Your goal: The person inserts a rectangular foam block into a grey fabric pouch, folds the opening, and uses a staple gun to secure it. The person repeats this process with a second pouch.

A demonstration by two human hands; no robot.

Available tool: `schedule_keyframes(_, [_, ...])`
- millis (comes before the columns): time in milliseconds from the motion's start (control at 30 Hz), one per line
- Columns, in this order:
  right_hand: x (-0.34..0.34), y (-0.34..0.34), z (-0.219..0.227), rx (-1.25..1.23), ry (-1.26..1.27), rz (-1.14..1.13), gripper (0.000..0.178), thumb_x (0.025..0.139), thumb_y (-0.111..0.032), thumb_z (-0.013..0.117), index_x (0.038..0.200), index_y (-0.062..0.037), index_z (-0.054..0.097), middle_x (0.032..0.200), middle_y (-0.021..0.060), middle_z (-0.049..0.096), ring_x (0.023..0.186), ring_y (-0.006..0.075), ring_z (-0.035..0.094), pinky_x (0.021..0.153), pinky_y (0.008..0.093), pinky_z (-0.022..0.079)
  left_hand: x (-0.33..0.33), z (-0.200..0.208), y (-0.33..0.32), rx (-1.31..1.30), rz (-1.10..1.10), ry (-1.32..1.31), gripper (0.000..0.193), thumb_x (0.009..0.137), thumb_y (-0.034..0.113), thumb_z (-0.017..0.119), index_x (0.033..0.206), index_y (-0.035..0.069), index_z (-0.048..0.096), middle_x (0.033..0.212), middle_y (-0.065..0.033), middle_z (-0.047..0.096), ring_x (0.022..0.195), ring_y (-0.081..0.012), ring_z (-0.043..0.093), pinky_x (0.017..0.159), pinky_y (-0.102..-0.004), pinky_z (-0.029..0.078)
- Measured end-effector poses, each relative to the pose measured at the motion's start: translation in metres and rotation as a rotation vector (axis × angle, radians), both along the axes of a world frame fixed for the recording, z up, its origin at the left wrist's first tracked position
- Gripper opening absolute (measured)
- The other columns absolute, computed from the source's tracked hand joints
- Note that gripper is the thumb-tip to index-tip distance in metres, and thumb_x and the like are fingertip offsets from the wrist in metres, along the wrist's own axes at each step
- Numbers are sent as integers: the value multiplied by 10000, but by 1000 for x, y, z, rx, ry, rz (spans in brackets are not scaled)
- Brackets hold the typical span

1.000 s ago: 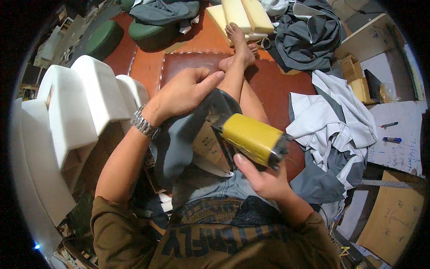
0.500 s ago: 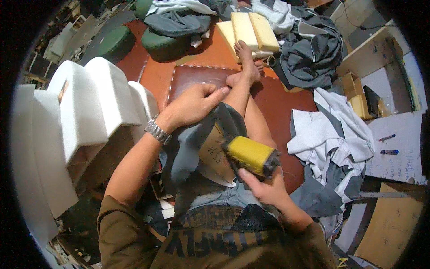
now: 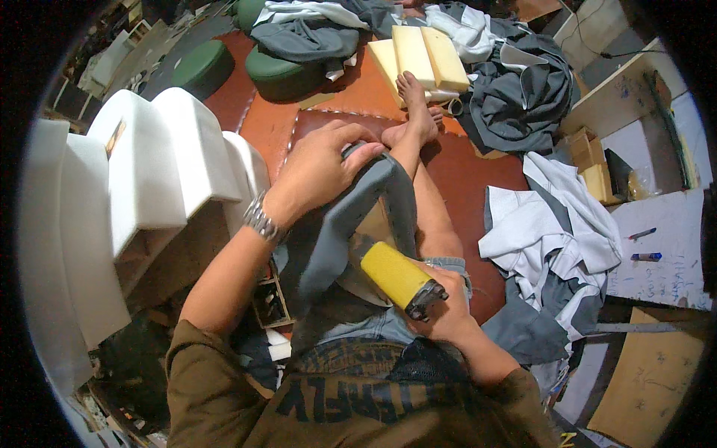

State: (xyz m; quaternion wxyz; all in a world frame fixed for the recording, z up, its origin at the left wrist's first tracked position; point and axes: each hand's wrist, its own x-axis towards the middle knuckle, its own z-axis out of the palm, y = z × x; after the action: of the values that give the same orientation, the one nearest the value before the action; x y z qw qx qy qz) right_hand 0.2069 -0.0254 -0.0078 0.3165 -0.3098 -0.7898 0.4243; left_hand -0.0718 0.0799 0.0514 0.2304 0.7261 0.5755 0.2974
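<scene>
Across my lap rests an upholstered piece wrapped in grey cover fabric [image 3: 332, 224], its bare board [image 3: 373, 224] showing inside the folded edge. At its far end my left hand [image 3: 317, 166] is closed over the rim, the thumb and fingers pinching the grey fabric. My right hand [image 3: 450, 305] grips a staple gun [image 3: 399, 278] with a yellow body and dark end cap. The gun's front end points into the hollow of the piece, beside the folded fabric. Whether its nose touches the board is hidden.
White foam-covered shapes [image 3: 146, 168] stand at the left. Green round cushions [image 3: 280, 75] and yellow foam blocks [image 3: 414, 56] lie beyond my feet on a brown-red mat [image 3: 485, 179]. Grey and white cut fabric [image 3: 541, 231] is heaped at right, beside a board with pens [image 3: 646, 257].
My right hand has turned the staple gun and brought it closer to the inner board. My left fingers have shifted and now curl over the fabric edge at the far end.
</scene>
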Motion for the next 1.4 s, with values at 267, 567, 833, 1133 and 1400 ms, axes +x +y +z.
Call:
schedule_keyframes(267, [-13,8,0,-70,56,-24,708,694,-86,788,1362,55,601,1096,235,746,980,383,742,892,423,575,10,23,-78,-193,138,229,790,896,488,787,1556,162,498,1172,-236,642,1067,-439,657,926,-467,536])
schedule_keyframes(567, [-4,10,-4,78,-65,-25,488,749,-181,807,1212,-61,712,1139,115,761,1008,295,741,902,410,546,-26,18,-67,-235,-134,94,970,779,40,853,1613,278,420,1172,-172,620,1058,-385,621,946,-457,520])
schedule_keyframes(833, [-11,15,10,39,-86,-10,588,711,-171,817,1239,24,649,1116,196,736,1000,339,748,883,391,588,-26,13,-66,-259,-120,79,1000,762,-55,815,1612,295,421,1168,-155,610,1056,-380,624,949,-448,522])
schedule_keyframes(1133, [44,3,-4,-462,124,-475,359,939,-203,758,1189,48,700,1092,114,767,1004,198,723,891,337,551,-43,6,-87,-202,-112,-57,981,765,147,910,1614,202,423,1201,-165,611,1059,-340,615,959,-418,505])
schedule_keyframes(1400, [198,-69,-149,-427,-265,-860,506,878,-212,783,1315,14,662,1087,128,753,976,204,679,890,357,533,-29,-4,-143,-17,266,-347,603,883,226,849,1414,39,634,1282,-168,701,1203,-245,655,1063,-355,483])
